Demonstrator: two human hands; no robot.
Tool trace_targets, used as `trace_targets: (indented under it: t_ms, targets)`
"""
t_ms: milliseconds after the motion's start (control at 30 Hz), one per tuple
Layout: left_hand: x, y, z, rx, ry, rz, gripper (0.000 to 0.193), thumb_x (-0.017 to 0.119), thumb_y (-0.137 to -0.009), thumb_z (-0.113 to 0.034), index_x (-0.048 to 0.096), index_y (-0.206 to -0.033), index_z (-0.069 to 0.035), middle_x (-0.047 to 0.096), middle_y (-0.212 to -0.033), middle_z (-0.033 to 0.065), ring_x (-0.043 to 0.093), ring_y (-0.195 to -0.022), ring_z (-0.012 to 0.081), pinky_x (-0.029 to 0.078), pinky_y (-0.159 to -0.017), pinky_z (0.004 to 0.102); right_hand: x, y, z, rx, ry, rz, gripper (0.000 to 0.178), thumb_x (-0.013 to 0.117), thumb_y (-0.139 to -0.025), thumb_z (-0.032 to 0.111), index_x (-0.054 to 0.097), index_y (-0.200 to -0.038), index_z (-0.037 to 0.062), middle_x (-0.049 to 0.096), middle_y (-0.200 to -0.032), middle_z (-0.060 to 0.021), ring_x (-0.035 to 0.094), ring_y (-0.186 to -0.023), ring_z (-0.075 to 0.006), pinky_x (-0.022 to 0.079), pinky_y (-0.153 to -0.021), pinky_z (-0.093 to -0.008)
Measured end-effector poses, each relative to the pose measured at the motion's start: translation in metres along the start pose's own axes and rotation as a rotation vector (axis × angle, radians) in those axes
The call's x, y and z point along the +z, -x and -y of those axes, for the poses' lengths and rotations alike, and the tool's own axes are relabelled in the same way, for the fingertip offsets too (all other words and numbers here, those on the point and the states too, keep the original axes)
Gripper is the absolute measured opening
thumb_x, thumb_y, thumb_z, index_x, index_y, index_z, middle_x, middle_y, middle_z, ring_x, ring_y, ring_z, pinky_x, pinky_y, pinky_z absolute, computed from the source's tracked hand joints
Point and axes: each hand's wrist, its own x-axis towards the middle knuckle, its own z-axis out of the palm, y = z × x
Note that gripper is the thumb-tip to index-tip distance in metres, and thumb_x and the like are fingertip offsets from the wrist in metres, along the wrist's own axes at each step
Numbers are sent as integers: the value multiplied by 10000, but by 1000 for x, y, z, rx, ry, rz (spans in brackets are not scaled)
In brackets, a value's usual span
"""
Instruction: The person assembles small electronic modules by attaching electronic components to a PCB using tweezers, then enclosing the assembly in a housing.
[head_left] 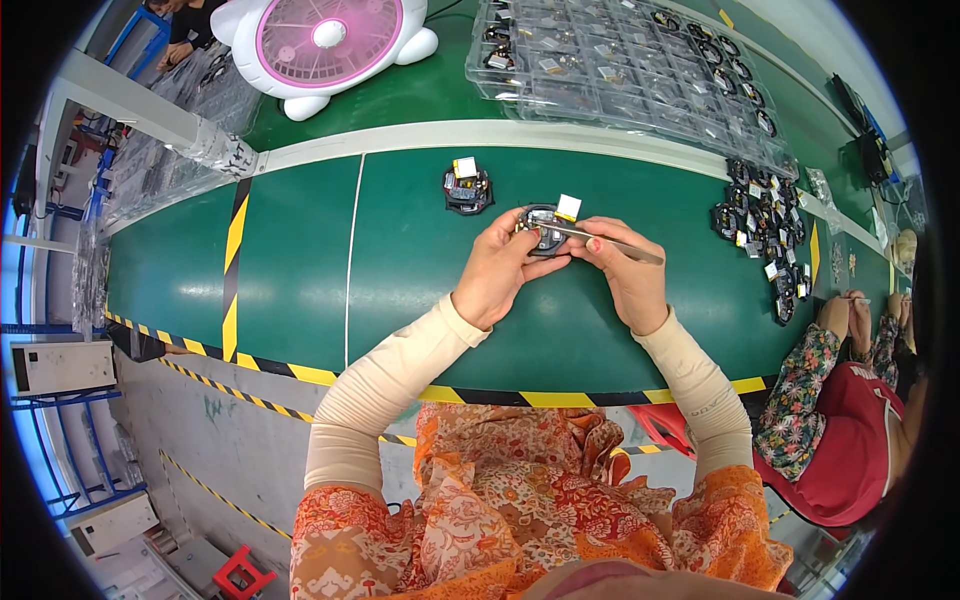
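A round black electronic module (546, 238) with a white and yellow tab sticking up from it is gripped at its left edge by my left hand (498, 262). My right hand (628, 268) pinches a pair of metal tweezers (620, 244), whose tips reach onto the module's inner face. Fingers of the right hand rest close to the module's right rim. What exactly the tips touch is too small to make out. A second round module (467, 187) with a similar white and yellow tab lies on the green table a little farther off to the left.
Several black modules (765, 225) are heaped at the right. Behind the white rail (440, 137) stand clear plastic trays (610, 75) holding more modules, and a pink and white fan (330, 35). A person in a flowered sleeve (795, 415) works at the right. Yellow-black tape (560, 399) edges the table.
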Motion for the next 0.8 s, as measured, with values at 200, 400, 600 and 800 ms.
trace_targets:
  t_ms: [200,400,600,800]
  targets:
    - [0,0,0,8,8,-1,258,384,-887,-19,418,-1140,16,557,-1018,103,592,-899,178,524,-805,322,1,1,0,22,46,-32,203,522,-852,26,560,-1018,-86,561,-1007,-136,606,-868,-216,499,-790,-296]
    - [3,1,-1,19,2,-1,243,393,-881,-13,435,-1120,4,558,-1020,100,593,-900,176,529,-793,313,2,1,2,71,7,-89,207,524,-854,36,563,-1019,-82,598,-939,-139,615,-836,-205,505,-762,-280]
    - [5,2,1,35,-3,9,242,409,-876,0,440,-1115,3,555,-1029,102,594,-902,180,531,-792,312,2,1,5,160,-84,-132,218,539,-847,50,563,-1022,-78,619,-882,-158,626,-781,-198,516,-720,-274]
    - [5,1,1,40,-2,9,246,413,-875,8,438,-1119,7,553,-1031,104,594,-902,184,531,-797,318,3,2,4,173,-112,-176,234,543,-849,60,554,-1040,-75,613,-912,-150,623,-790,-194,514,-713,-268]
